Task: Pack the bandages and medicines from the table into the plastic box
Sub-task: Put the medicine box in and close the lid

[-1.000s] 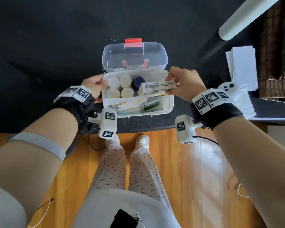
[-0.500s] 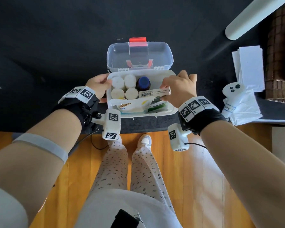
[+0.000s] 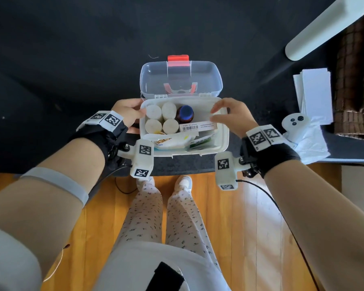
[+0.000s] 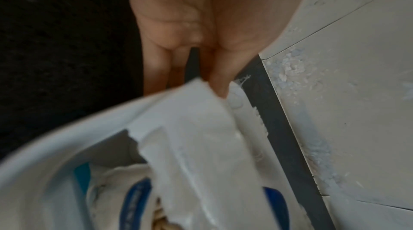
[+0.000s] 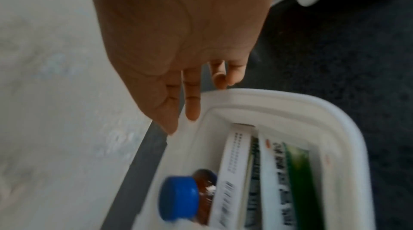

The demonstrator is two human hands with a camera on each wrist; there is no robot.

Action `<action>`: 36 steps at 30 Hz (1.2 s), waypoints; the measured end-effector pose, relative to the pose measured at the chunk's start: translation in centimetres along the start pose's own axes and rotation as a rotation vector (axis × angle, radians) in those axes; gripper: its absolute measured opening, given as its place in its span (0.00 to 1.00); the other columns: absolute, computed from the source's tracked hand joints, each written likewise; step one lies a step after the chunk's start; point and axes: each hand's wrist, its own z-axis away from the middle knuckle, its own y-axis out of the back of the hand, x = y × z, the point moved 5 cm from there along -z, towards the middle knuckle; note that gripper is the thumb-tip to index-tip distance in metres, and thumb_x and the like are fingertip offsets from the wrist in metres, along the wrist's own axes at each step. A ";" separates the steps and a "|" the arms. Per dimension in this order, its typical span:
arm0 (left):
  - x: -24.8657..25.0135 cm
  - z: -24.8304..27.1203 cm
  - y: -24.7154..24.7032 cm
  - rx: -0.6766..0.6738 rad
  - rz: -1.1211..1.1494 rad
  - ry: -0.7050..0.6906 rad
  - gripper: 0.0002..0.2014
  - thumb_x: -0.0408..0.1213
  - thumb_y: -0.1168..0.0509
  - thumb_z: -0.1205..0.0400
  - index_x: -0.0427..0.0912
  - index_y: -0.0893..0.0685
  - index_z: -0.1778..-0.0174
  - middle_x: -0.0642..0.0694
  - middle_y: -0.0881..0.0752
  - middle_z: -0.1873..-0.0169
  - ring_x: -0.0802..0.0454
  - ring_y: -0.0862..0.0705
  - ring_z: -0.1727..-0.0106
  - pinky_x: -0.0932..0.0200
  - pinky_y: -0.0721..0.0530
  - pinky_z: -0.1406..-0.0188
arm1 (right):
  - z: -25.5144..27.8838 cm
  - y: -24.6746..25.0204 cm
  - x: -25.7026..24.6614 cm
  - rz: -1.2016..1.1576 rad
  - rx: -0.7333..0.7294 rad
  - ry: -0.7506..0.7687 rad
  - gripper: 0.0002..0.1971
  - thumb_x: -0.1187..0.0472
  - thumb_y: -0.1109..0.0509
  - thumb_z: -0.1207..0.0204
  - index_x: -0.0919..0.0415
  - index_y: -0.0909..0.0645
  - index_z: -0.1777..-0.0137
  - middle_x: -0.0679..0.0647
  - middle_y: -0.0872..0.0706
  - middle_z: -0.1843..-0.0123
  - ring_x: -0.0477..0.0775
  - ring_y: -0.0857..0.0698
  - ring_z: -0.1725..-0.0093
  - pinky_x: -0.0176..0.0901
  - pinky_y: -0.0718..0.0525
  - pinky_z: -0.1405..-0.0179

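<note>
The open plastic box (image 3: pixel 224 141) sits at the table's front edge with its clear lid (image 3: pixel 181 78) tipped back. Inside stand several white bandage rolls (image 3: pixel 153 112) and a brown bottle with a blue cap (image 3: pixel 185 113) (image 5: pixel 178 200). A white barcode carton (image 3: pixel 195 127) (image 5: pixel 232 163), a white packet (image 3: pixel 170 141) (image 4: pixel 201 127) and a green box (image 3: pixel 202 141) lie there too. My left hand (image 3: pixel 135 116) (image 4: pixel 190 81) grips the box's left wall, thumb over the rim. My right hand (image 3: pixel 215 114) (image 5: pixel 196 103) hovers over the right rim with relaxed fingers, holding nothing.
A white controller (image 3: pixel 294 122) lies on crumpled tissue to the right of the box, with a stack of paper (image 3: pixel 313 95) behind it. A white tube (image 3: pixel 324 26) and a brown woven basket (image 3: pixel 355 80) stand at the far right. Dark cloth covers the table.
My right hand brought the barcode carton down into the box, let it go and came off it with fingers spread. My left hand stayed on the box's left wall.
</note>
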 end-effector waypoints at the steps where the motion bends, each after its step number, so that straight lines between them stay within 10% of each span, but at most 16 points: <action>1: 0.2 -0.2 0.0 -0.014 -0.009 -0.007 0.20 0.26 0.42 0.18 0.46 0.20 0.33 0.42 0.15 0.40 0.42 0.15 0.42 0.43 0.14 0.49 | -0.1 0.5 -0.1 -0.148 0.018 -0.035 0.11 0.67 0.27 0.32 0.50 0.22 0.67 0.44 0.19 0.59 0.46 0.22 0.57 0.35 0.23 0.53; 4: 1.1 -0.8 0.1 -0.058 -0.036 -0.034 0.25 0.21 0.43 0.20 0.51 0.20 0.33 0.45 0.15 0.39 0.42 0.15 0.41 0.38 0.15 0.45 | -1.0 1.7 -0.1 -0.442 0.119 -0.129 0.11 0.74 0.35 0.27 0.56 0.22 0.63 0.49 0.22 0.66 0.46 0.25 0.68 0.35 0.25 0.67; 7: 2.0 -1.7 0.1 -0.070 -0.073 -0.043 0.26 0.18 0.44 0.21 0.52 0.18 0.36 0.44 0.14 0.41 0.41 0.15 0.41 0.36 0.15 0.44 | -2.8 2.1 -0.6 -0.481 0.160 -0.225 0.10 0.73 0.38 0.24 0.60 0.23 0.48 0.49 0.23 0.60 0.46 0.23 0.62 0.36 0.23 0.59; 11: 2.9 -2.7 0.1 -0.172 -0.149 -0.026 0.27 0.15 0.44 0.25 0.53 0.17 0.43 0.41 0.15 0.41 0.39 0.17 0.46 0.37 0.19 0.45 | -4.7 1.2 -1.5 -0.554 0.071 -0.316 0.15 0.68 0.38 0.25 0.54 0.34 0.71 0.54 0.30 0.68 0.54 0.29 0.67 0.41 0.31 0.64; 14: 3.8 -3.0 0.4 -0.247 -0.154 -0.033 0.37 0.12 0.44 0.27 0.60 0.22 0.34 0.51 0.17 0.34 0.42 0.17 0.37 0.33 0.17 0.44 | -5.1 1.3 -2.2 -0.618 0.079 -0.324 0.06 0.66 0.40 0.24 0.65 0.23 0.59 0.74 0.17 0.40 0.77 0.20 0.43 0.51 0.19 0.44; 16: 4.8 -3.2 0.6 -0.270 -0.115 -0.058 0.43 0.10 0.45 0.27 0.62 0.31 0.27 0.57 0.23 0.28 0.47 0.21 0.32 0.31 0.16 0.47 | -5.2 1.7 -3.1 -0.634 0.102 -0.295 0.10 0.63 0.41 0.20 0.65 0.23 0.43 0.67 0.22 0.28 0.64 0.16 0.39 0.46 0.18 0.42; 19: 6.3 -4.0 1.4 -0.186 0.028 -0.061 0.45 0.11 0.46 0.25 0.57 0.47 0.19 0.57 0.33 0.21 0.46 0.26 0.26 0.31 0.19 0.42 | -5.8 2.1 -4.6 -0.541 0.076 -0.230 0.09 0.59 0.46 0.16 0.53 0.25 0.43 0.40 0.18 0.48 0.30 0.20 0.55 0.25 0.24 0.57; 23: 7.8 -4.6 2.1 -0.156 0.104 -0.089 0.44 0.12 0.49 0.23 0.56 0.54 0.19 0.57 0.39 0.19 0.46 0.34 0.20 0.26 0.28 0.34 | -6.6 3.0 -6.1 -0.471 0.144 -0.246 0.23 0.45 0.48 0.17 0.47 0.32 0.24 0.44 0.29 0.23 0.44 0.34 0.23 0.36 0.41 0.37; 32: 9.2 -2.8 2.9 -0.123 0.118 -0.173 0.39 0.24 0.48 0.24 0.70 0.42 0.24 0.55 0.28 0.23 0.53 0.31 0.26 0.27 0.50 0.26 | -5.8 4.2 -6.3 -0.489 0.214 -0.165 0.28 0.42 0.63 0.16 0.45 0.24 0.31 0.41 0.18 0.36 0.52 0.28 0.31 0.54 0.44 0.32; 36: 8.8 -1.4 3.4 -0.130 0.253 -0.147 0.27 0.37 0.54 0.19 0.63 0.34 0.25 0.54 0.29 0.22 0.48 0.40 0.18 0.28 0.55 0.23 | -3.9 4.1 -5.8 -0.578 0.179 -0.088 0.30 0.41 0.66 0.17 0.50 0.36 0.22 0.51 0.26 0.23 0.53 0.32 0.22 0.52 0.45 0.20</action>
